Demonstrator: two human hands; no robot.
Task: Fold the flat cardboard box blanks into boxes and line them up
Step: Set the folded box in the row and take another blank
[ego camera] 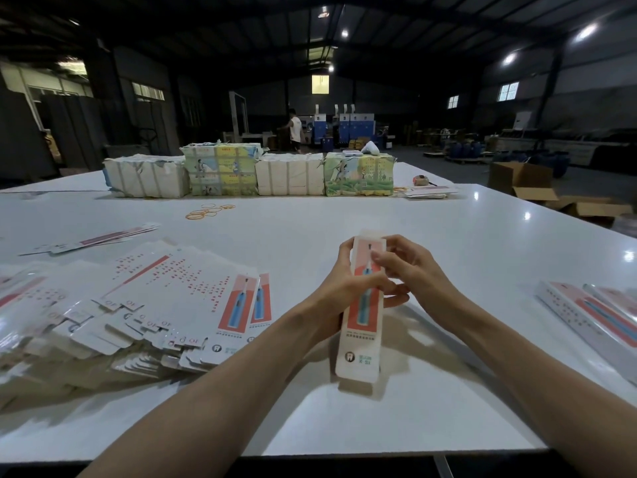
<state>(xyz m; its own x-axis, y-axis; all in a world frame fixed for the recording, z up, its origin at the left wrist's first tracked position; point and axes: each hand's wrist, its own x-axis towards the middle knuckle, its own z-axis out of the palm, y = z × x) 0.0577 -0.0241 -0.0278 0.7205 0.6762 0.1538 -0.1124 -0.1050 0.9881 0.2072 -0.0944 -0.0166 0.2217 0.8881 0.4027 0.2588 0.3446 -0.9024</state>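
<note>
Frame centre: box (362,339) mid-fold above table (344,215), gripped by left hand (344,281), pinched by right hand (413,270). Right edge: a few apparently folded boxes (586,315) side by side. Lower left: big pile of flat blanks (155,298) untouched. Judged early; most remains.

Factory or packing hall, not a home. High dark metal roof (241,19) with trusses and ceiling lamps (586,31). Blue machines (355,124) stand at the far wall, with blue drums (465,150) and open cartons (524,181) on the floor (431,160) at right. A big white table (448,257) carries wrapped bundles (289,174) of printed stock and a pile of flat box blanks (155,305). A person (294,129) stands far back.
</note>
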